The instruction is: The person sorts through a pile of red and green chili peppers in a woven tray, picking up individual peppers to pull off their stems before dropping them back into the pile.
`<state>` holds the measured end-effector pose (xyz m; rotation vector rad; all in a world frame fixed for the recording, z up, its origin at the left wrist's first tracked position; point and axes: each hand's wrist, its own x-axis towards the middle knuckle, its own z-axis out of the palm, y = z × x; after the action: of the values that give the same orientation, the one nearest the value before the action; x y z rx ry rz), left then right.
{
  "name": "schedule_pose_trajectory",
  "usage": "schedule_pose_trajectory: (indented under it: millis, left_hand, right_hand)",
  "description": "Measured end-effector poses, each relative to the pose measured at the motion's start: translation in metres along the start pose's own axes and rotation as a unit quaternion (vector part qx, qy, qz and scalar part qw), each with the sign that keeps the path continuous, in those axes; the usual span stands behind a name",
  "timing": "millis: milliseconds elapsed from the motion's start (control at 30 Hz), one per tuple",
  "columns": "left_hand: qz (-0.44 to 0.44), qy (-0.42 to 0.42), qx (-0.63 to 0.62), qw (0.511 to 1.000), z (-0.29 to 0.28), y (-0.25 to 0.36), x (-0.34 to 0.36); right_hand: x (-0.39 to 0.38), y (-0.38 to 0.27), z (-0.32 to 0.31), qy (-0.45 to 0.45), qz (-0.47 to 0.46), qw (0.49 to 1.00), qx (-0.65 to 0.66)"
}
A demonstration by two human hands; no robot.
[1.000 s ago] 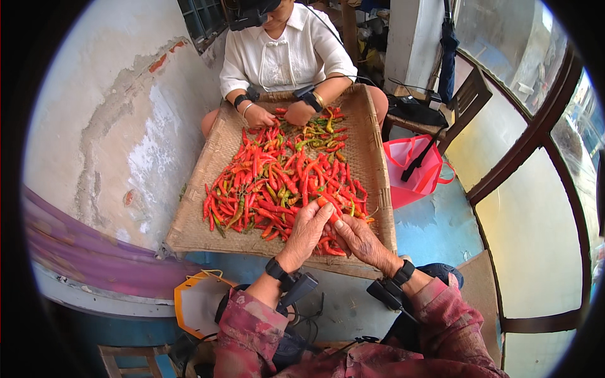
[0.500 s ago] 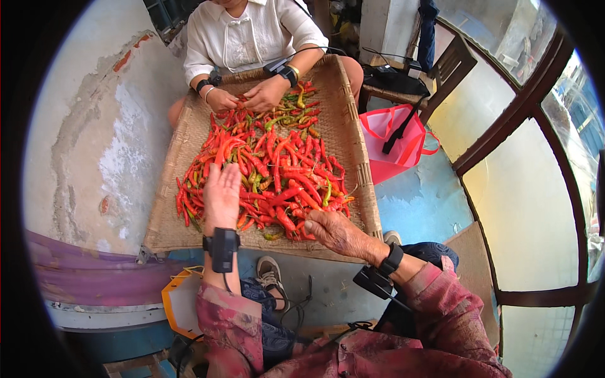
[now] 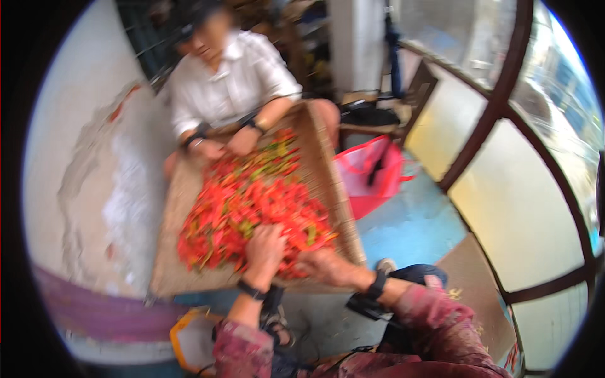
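Red chili peppers (image 3: 252,201), with some green ones among them, lie heaped in a large woven tray (image 3: 169,268). Over the near part of the heap is my left hand (image 3: 265,251), back upward. Its fingers are smeared and partly hidden, so I cannot make out a pepper in them. Just right of it, at the tray's near edge, my right hand (image 3: 331,267) points left toward the peppers. Blur hides its grip too. Across the tray, a person in a white shirt (image 3: 230,88) has both hands (image 3: 227,145) close together at the far peppers.
A pink-and-white bag (image 3: 370,173) stands on the blue floor right of the tray. Behind it is a wooden chair (image 3: 416,94) with a black item on its seat. A peeling wall (image 3: 88,189) is at the left, framed window panes (image 3: 504,214) at the right.
My left hand has turned from palm showing to back showing and moved right, close to my right hand. The view has shifted and blurred. The other person's head has come into view.
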<state>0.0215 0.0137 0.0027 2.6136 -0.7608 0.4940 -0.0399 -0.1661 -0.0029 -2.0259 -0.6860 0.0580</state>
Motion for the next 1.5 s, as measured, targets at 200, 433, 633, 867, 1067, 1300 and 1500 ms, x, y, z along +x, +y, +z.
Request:
schedule_pose_trajectory:
  millis: [200,433,633,867,1067,1300,1500]
  left_hand:
    - [-0.116,0.018,-0.067,0.991,-0.036,0.001,-0.005]
    - [-0.162,0.028,-0.266,0.950,-0.045,0.034,0.013]
    - [-0.129,0.068,-0.408,0.901,-0.033,0.041,0.000]
    - [-0.141,0.043,-0.406,0.902,-0.038,0.039,-0.006]
    - [-0.179,0.017,-0.474,0.862,-0.038,0.036,-0.011]
    - [-0.185,-0.035,-0.491,0.850,-0.034,0.037,-0.014]
    - [-0.233,-0.006,-0.494,0.838,-0.034,0.028,-0.009]
  right_hand:
    - [0.022,0.000,0.014,0.088,-0.009,0.994,0.061]
    - [0.027,-0.006,-0.007,0.159,0.020,0.986,0.056]
    - [0.026,-0.020,-0.006,0.171,-0.029,0.985,0.023]
    - [0.024,-0.026,-0.004,0.125,0.012,0.991,0.035]
    - [0.025,-0.027,0.000,0.123,0.022,0.992,0.021]
    - [0.019,-0.021,0.002,0.128,0.025,0.991,0.019]
    - [0.032,-0.016,0.012,0.101,0.062,0.992,0.049]
